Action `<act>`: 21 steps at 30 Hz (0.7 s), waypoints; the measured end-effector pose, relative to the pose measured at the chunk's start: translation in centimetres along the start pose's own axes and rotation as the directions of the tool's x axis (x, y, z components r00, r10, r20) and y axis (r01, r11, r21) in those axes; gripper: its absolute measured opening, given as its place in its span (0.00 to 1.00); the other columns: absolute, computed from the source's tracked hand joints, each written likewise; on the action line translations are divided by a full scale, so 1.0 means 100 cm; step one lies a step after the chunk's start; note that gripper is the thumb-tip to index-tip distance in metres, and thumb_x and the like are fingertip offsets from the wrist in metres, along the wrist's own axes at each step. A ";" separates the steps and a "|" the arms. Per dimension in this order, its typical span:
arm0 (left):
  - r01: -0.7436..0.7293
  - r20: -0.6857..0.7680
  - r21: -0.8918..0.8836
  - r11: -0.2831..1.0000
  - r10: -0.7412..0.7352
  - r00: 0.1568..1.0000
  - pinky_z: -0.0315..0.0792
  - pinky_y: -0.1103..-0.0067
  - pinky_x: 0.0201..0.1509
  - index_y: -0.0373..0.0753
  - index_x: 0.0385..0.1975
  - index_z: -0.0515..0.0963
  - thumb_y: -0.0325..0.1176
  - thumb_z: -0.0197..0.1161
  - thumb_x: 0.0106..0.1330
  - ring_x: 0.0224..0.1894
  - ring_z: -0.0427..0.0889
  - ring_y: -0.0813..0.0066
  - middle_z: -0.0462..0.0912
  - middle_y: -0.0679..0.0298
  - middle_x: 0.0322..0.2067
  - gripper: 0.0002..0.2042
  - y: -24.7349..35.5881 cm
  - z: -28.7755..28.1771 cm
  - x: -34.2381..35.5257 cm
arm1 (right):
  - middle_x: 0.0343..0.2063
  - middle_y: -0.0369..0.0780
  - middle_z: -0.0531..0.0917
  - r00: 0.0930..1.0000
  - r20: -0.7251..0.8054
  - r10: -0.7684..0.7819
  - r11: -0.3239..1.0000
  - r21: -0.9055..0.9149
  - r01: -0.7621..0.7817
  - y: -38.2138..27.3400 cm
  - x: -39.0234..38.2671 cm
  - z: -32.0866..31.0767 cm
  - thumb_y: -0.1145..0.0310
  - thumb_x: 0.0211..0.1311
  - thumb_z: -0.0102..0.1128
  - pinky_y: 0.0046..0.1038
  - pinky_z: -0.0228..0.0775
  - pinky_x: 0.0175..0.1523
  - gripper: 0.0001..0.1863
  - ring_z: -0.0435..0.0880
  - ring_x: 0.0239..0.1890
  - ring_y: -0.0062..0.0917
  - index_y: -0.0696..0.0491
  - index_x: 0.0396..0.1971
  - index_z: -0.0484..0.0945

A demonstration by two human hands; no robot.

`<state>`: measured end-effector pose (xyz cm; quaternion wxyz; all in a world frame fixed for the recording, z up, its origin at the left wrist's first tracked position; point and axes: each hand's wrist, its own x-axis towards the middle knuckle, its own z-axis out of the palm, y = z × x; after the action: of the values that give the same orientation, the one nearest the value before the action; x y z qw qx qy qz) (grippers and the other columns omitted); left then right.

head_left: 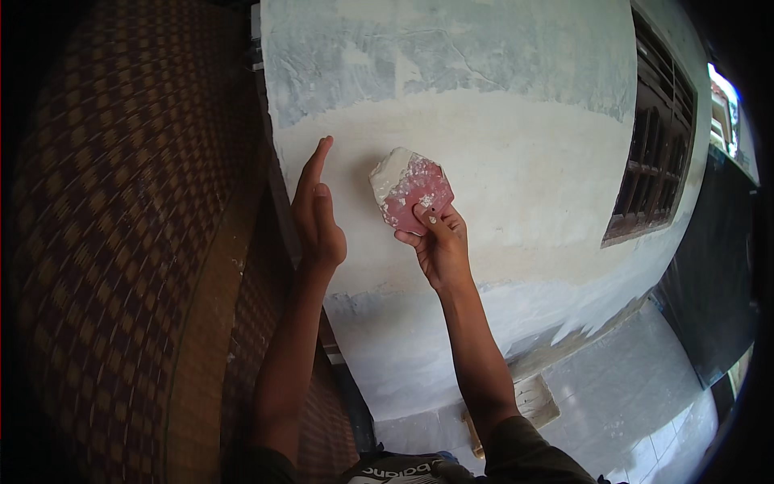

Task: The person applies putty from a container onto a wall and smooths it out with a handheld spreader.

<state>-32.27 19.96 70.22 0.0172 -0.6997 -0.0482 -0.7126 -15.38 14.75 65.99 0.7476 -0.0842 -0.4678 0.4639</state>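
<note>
My right hand (442, 252) grips a flat pink putty scraper (427, 194) by its lower edge, thumb on its face and fingers behind it. White putty is thick on the scraper's upper left part and spattered over the rest. The scraper is in front of a wall (524, 185) partly coated in white; I cannot tell whether it touches the surface. To its left my left hand (321, 214) is raised beside the wall's left edge, fingers stretched upward, holding nothing. Bare grey-blue patches show along the wall's top and lower part.
On the tiled floor (597, 411) at lower right lies a shallow tray (538, 401) with pale residue. A wooden piece (473, 434) is partly hidden by my right arm. A brown window frame (657, 137) sits in the wall at right. Woven brown matting (129, 210) stands at left.
</note>
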 end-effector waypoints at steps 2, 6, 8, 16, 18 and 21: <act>0.000 0.003 0.022 1.000 0.000 1.000 0.57 0.65 0.70 0.25 0.62 0.64 0.40 0.34 0.76 0.67 0.66 0.52 0.70 0.44 0.61 0.26 -0.003 -0.005 0.001 | 0.40 0.43 0.83 1.000 0.015 -0.004 1.000 0.006 0.004 0.004 0.004 0.004 0.75 0.66 0.54 0.26 0.87 0.39 0.13 0.86 0.37 0.25 0.62 0.49 0.73; -0.027 -0.011 0.021 0.999 0.027 1.000 0.57 0.65 0.70 0.25 0.62 0.64 0.39 0.35 0.75 0.67 0.66 0.51 0.70 0.43 0.61 0.26 -0.011 -0.004 0.003 | 0.40 0.43 0.83 0.998 0.047 -0.030 1.000 -0.005 0.031 0.009 0.012 0.003 0.75 0.66 0.54 0.26 0.87 0.38 0.13 0.86 0.37 0.25 0.62 0.49 0.73; -0.032 -0.023 0.018 0.999 0.033 0.999 0.57 0.65 0.70 0.25 0.62 0.64 0.39 0.35 0.75 0.67 0.66 0.51 0.70 0.43 0.61 0.26 -0.013 -0.001 0.000 | 0.40 0.43 0.82 0.998 0.060 -0.030 0.999 -0.008 0.031 0.011 0.012 -0.002 0.75 0.66 0.54 0.26 0.87 0.38 0.13 0.86 0.37 0.25 0.62 0.49 0.73; -0.150 -0.057 0.044 0.988 0.152 0.987 0.59 0.65 0.69 0.23 0.62 0.64 0.36 0.35 0.74 0.65 0.68 0.50 0.71 0.41 0.60 0.25 -0.017 0.001 0.005 | 0.41 0.44 0.82 0.983 0.158 -0.092 0.995 -0.028 0.098 0.003 0.025 0.001 0.75 0.67 0.54 0.25 0.87 0.38 0.13 0.86 0.38 0.25 0.62 0.49 0.73; -0.166 -0.069 0.061 0.984 0.170 0.983 0.59 0.65 0.69 0.23 0.62 0.65 0.35 0.35 0.74 0.65 0.68 0.49 0.71 0.41 0.60 0.25 -0.023 0.001 0.019 | 0.41 0.45 0.83 0.976 0.181 -0.122 0.990 -0.049 0.133 -0.008 0.042 0.007 0.75 0.66 0.54 0.27 0.86 0.39 0.13 0.86 0.37 0.26 0.63 0.49 0.73; -0.191 -0.083 0.092 0.977 0.199 0.976 0.60 0.65 0.69 0.23 0.61 0.66 0.35 0.35 0.73 0.65 0.69 0.49 0.71 0.40 0.59 0.24 -0.034 0.000 0.062 | 0.41 0.45 0.83 0.955 0.200 -0.219 0.962 -0.120 0.246 -0.037 0.084 0.033 0.75 0.66 0.54 0.28 0.86 0.40 0.13 0.86 0.38 0.27 0.63 0.48 0.73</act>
<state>-32.73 23.56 76.24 0.1186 -0.6663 -0.0082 -0.7362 -14.53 18.17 75.09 0.7424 -0.0386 -0.5739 0.3436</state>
